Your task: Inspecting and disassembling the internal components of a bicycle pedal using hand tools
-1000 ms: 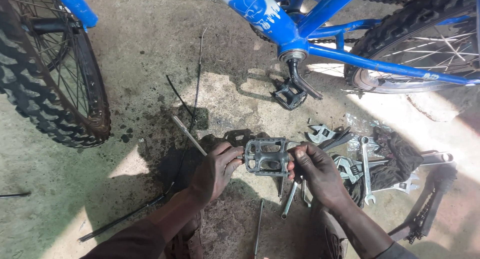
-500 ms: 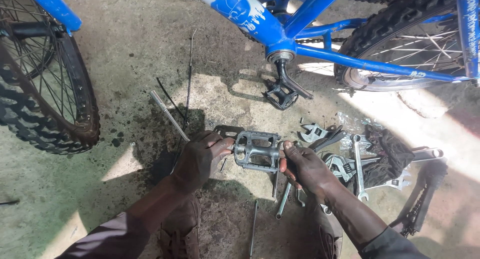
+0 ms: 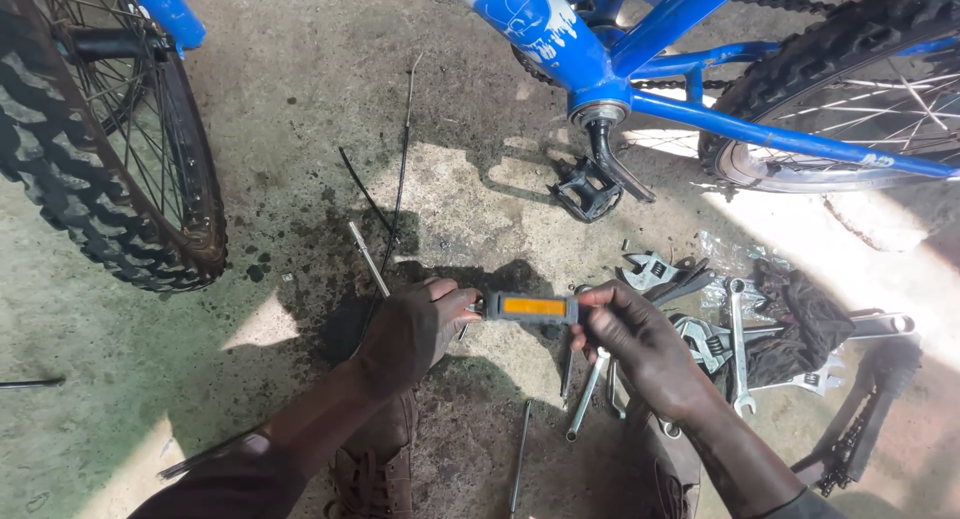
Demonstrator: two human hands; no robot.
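pedal: loose bike pedal (image 3: 528, 307), boxy dark metal body with a flat orange reflector strip, held edge-on between both hands
left hand: (image 3: 408, 329) fingers pinched on the pedal's left end
right hand: (image 3: 640, 341) fingertips gripping the right end
wrenches: (image 3: 722, 331) pile of shiny steel spanners just right of the right hand, on the floor
rag: (image 3: 795, 314) dark crumpled cloth, among them
bike: blue tube frame (image 3: 640, 74) beyond the hands, knobby tyre (image 3: 70, 189) far left
floor: (image 3: 300, 99) rough concrete, oily stains
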